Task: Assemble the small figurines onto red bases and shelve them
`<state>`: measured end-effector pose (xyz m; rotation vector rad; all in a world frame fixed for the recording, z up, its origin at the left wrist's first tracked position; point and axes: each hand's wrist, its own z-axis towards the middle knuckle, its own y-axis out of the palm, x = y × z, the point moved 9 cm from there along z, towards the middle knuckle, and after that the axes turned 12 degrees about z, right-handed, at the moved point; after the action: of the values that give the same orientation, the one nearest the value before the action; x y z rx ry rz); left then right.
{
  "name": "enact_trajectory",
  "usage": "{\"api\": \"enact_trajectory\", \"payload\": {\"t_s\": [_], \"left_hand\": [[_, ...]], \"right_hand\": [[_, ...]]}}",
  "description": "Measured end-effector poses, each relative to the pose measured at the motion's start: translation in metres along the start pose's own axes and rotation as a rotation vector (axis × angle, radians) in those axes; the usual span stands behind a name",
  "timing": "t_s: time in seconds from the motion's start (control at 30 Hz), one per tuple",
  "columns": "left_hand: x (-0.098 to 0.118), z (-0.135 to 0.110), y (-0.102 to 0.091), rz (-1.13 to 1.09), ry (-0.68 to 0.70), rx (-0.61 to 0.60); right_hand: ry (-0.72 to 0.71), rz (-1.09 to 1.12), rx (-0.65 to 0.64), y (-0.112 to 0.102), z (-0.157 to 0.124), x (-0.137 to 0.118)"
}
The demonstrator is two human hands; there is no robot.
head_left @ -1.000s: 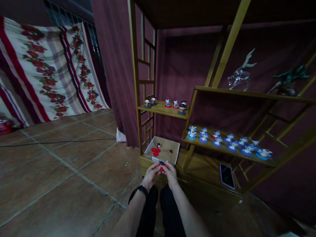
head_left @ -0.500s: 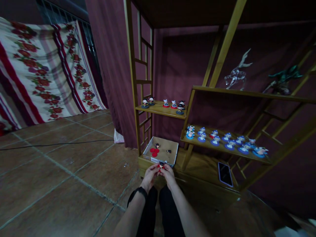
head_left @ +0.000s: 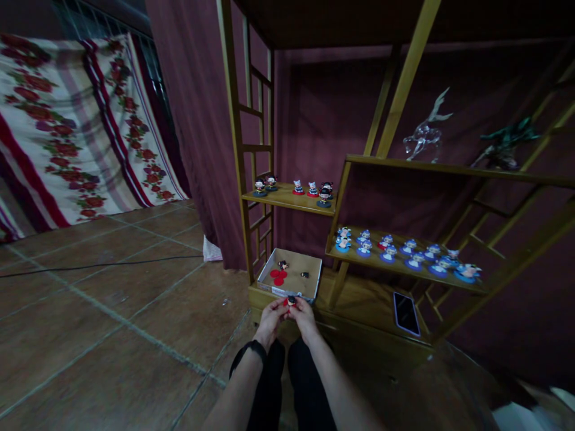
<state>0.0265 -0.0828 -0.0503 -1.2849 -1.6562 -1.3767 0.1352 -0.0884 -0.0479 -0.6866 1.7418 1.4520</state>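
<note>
In front of the box, both hands meet around a small dark-haired figurine [head_left: 291,300] and a round red base [head_left: 286,304]. My left hand [head_left: 270,318] has its fingers closed at the red base. The fingers of my right hand [head_left: 303,316] are closed on the figurine. Fingertips cover part of both pieces, so I cannot tell whether they are joined. Just beyond lies a shallow cardboard box [head_left: 294,260]. Inside it are several loose red discs [head_left: 278,277], one dark-haired figurine [head_left: 283,264] and another small dark piece [head_left: 305,275].
Finished-looking dark-haired figurines [head_left: 324,196] and white ones [head_left: 297,187] stand on the upper wooden shelf [head_left: 287,199]. Several blue-based figurines [head_left: 388,254] line the right shelf. A tablet-like device [head_left: 406,313] lies low at right. Above stands a clear deer ornament [head_left: 424,137].
The figurine between my fingers has tipped, showing more of its dark hair. Both hands stay close together in front of the box. The whole view has shifted slightly.
</note>
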Motion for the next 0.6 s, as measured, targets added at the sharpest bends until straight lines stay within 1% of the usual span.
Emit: {"api": "enact_trajectory", "payload": {"t_s": [0.13, 0.33, 0.5, 0.6], "left_hand": [[-0.0011, 0.0004, -0.0008, 0.024, -0.011, 0.017], [0.0003, 0.0029, -0.0028, 0.037, 0.016, 0.028], [-0.0002, 0.0038, -0.0066, 0.046, 0.027, 0.051], [-0.0018, 0.0056, -0.0066, 0.054, 0.028, 0.045]], "right_hand": [[-0.001, 0.012, -0.016, 0.0013, -0.0007, -0.0019], [0.006, -0.024, -0.039, 0.0044, -0.0016, -0.0046], [0.023, -0.027, -0.066, 0.0058, 0.0001, 0.0002], [0.027, -0.035, -0.066, 0.0052, 0.0010, 0.0022]]}}
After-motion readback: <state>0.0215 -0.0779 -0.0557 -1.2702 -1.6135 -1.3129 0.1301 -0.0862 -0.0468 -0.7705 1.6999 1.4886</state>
